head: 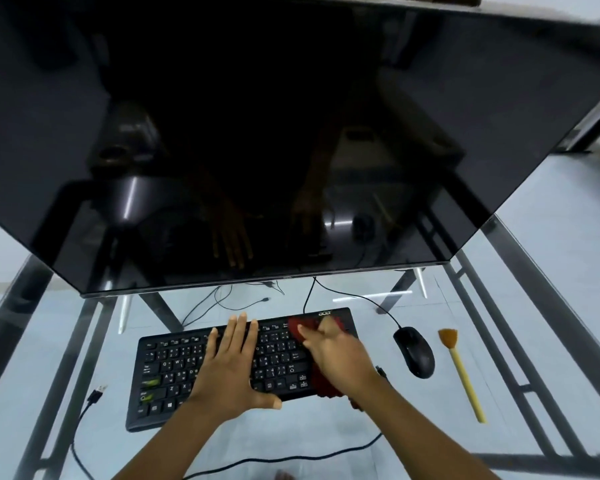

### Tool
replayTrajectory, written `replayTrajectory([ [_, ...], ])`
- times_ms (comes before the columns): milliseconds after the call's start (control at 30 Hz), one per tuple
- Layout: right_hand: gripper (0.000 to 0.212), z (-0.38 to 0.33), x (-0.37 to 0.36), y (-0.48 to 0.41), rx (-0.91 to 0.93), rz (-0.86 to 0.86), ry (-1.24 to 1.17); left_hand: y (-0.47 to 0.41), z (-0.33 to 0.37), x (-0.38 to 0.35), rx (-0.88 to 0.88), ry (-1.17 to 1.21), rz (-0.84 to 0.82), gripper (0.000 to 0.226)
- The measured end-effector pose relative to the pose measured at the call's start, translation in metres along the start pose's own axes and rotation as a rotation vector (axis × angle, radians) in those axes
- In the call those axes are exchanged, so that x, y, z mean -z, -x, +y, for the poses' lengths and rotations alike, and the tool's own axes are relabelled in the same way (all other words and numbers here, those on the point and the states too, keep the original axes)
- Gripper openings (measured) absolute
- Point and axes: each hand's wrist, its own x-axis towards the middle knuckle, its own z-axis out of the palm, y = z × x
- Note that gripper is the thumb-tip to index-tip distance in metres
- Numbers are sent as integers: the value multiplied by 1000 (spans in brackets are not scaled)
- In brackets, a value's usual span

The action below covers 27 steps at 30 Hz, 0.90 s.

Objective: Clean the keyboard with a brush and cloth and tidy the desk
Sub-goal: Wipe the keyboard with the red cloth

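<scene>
Glass surface (326, 431) is holding the keyboard (174, 368); left hand (234, 367) is lying flat and open, right hand (336, 355) is gripping the cloth (297, 325), which may be snagging keys

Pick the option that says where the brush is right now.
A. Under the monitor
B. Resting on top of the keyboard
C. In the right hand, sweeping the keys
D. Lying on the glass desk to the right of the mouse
D: the brush lies untouched on the glass desk, right of the mouse, while the right hand presses a red cloth on the keyboard.

The keyboard (222, 368) lies before the monitor (257, 133), mouse (414, 351) and brush (459, 372) to its right.
</scene>
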Motion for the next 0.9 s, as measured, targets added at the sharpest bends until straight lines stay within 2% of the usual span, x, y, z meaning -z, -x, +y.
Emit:
replayTrajectory([
  [133,32,39,12,-19,-380,142,38,-2,-3,-4,-13,-2,24,147],
  [200,35,19,3,-3,-312,67,-22,-2,-2,-4,-6,2,26,151],
  [267,30,-13,-8,28,-118,-69,-251,-2,-1,-4,1,-8,16,150],
  [333,35,-24,-8,46,125,-109,-287,-1,0,-2,-2,-1,9,147],
  [400,33,-9,2,45,29,1,-306,0,0,-1,-3,8,-2,147],
  [467,31,6,8,42,-189,119,-360,0,0,-1,-5,17,1,146],
  [500,27,8,6,45,-211,152,-362,1,0,0,-8,12,2,146],
  [567,30,-2,-4,53,-81,82,-313,1,0,0,-7,4,3,146],
  [633,36,-7,-17,60,100,-27,-139,1,0,0,-5,11,2,146],
  [667,38,2,-20,58,85,7,-129,1,0,1,-7,14,-3,146],
  [800,30,32,1,46,-262,145,-95,1,1,2,0,6,-19,146],
  [833,27,27,-5,48,-253,151,-58,1,2,2,3,2,-20,147],
  [900,34,-1,-20,55,-156,16,-146,1,1,2,12,0,-16,148],
])
